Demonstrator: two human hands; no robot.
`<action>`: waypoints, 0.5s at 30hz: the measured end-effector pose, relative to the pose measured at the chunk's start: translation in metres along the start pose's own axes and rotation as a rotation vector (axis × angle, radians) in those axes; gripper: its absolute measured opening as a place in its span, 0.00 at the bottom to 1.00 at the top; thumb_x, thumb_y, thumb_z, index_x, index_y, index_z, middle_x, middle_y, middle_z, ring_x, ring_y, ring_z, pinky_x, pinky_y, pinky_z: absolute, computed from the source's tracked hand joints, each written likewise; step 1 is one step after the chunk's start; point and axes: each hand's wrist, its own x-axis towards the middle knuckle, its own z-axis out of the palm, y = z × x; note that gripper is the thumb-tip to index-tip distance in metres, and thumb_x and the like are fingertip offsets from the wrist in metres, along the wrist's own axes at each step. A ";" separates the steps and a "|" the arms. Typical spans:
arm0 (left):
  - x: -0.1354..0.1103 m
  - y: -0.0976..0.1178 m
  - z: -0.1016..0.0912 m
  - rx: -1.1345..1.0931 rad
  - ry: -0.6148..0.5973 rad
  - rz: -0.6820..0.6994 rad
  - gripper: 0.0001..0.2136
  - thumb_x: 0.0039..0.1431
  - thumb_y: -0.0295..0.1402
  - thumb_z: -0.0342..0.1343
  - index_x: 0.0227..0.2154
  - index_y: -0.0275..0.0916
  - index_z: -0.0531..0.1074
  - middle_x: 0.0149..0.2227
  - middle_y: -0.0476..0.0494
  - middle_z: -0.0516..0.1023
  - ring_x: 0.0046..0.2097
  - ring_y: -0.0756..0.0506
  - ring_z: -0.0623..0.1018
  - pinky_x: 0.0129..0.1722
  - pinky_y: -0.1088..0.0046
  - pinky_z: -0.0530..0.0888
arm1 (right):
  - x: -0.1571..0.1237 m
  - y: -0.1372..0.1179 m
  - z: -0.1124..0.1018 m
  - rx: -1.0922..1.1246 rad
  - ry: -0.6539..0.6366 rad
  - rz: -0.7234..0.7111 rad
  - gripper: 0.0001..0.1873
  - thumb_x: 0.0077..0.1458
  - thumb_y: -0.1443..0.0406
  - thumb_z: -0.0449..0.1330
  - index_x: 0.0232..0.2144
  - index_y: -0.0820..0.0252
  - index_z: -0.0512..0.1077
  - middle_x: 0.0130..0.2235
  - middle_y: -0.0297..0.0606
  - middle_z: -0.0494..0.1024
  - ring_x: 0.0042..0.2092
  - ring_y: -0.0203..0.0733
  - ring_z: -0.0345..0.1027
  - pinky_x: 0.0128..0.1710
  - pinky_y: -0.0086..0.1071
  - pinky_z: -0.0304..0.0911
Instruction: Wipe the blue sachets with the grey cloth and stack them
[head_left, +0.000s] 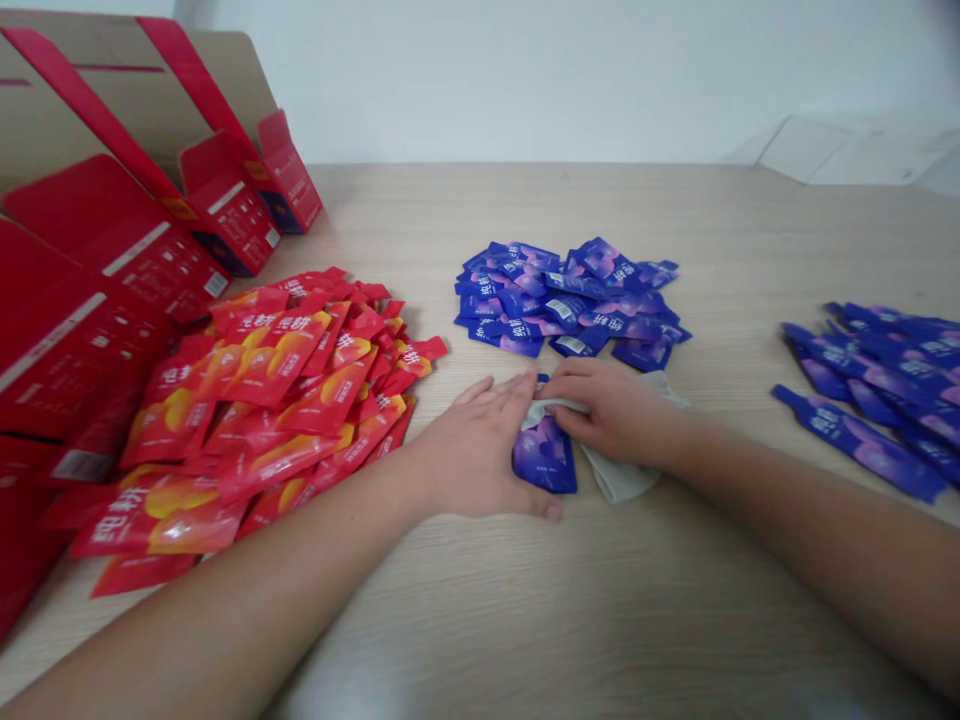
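A single blue pouch [546, 462] with a purple print lies flat on the table between my hands. My left hand [484, 450] rests over its left side, fingers stretched out and thumb apart, pressing it down. A crumpled white cloth [626, 478] is gripped in my right hand [611, 408], whose bent fingers hold it against the pouch's upper part. Just beyond my hands sits a heap of similar blue pouches [570, 295]. Part of the pouch's top is hidden under the cloth and fingers.
Red and orange pouches [285, 390] are piled at the left, beside my left forearm. Behind them stand open red cartons [225, 210] in a row. More blue pouches [885, 375] lie at the right. A white object [840, 150] is at the table's back right, against the wall.
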 end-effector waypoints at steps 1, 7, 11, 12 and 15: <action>0.000 0.000 -0.001 0.008 -0.009 0.007 0.71 0.47 0.70 0.67 0.78 0.27 0.38 0.79 0.23 0.42 0.79 0.28 0.52 0.77 0.49 0.47 | -0.001 0.002 0.001 -0.019 0.018 0.018 0.11 0.68 0.67 0.59 0.48 0.55 0.80 0.47 0.44 0.81 0.49 0.52 0.76 0.51 0.47 0.72; -0.001 -0.002 -0.004 -0.012 -0.022 0.001 0.73 0.44 0.70 0.68 0.78 0.26 0.35 0.79 0.21 0.35 0.80 0.27 0.45 0.77 0.49 0.49 | -0.013 -0.008 -0.004 -0.022 0.255 0.093 0.11 0.65 0.63 0.64 0.50 0.56 0.76 0.48 0.44 0.83 0.50 0.54 0.77 0.51 0.47 0.72; -0.002 -0.004 -0.002 -0.041 0.014 -0.013 0.66 0.53 0.70 0.61 0.78 0.27 0.39 0.79 0.20 0.37 0.80 0.28 0.45 0.77 0.48 0.51 | -0.019 -0.024 -0.013 0.144 0.200 -0.022 0.10 0.65 0.64 0.64 0.49 0.54 0.74 0.47 0.41 0.83 0.47 0.49 0.78 0.49 0.42 0.72; -0.003 -0.004 -0.002 -0.034 0.025 -0.014 0.63 0.56 0.69 0.60 0.78 0.28 0.40 0.79 0.20 0.39 0.80 0.28 0.46 0.77 0.48 0.51 | -0.019 -0.026 -0.015 0.197 0.144 -0.066 0.10 0.65 0.64 0.64 0.48 0.54 0.75 0.47 0.41 0.83 0.48 0.47 0.77 0.50 0.41 0.72; -0.003 -0.002 0.000 -0.003 0.029 -0.014 0.59 0.60 0.65 0.60 0.77 0.26 0.41 0.78 0.19 0.44 0.79 0.30 0.49 0.77 0.49 0.50 | -0.016 -0.030 -0.014 0.332 -0.066 -0.151 0.06 0.65 0.66 0.64 0.45 0.55 0.76 0.46 0.39 0.82 0.48 0.45 0.76 0.51 0.40 0.71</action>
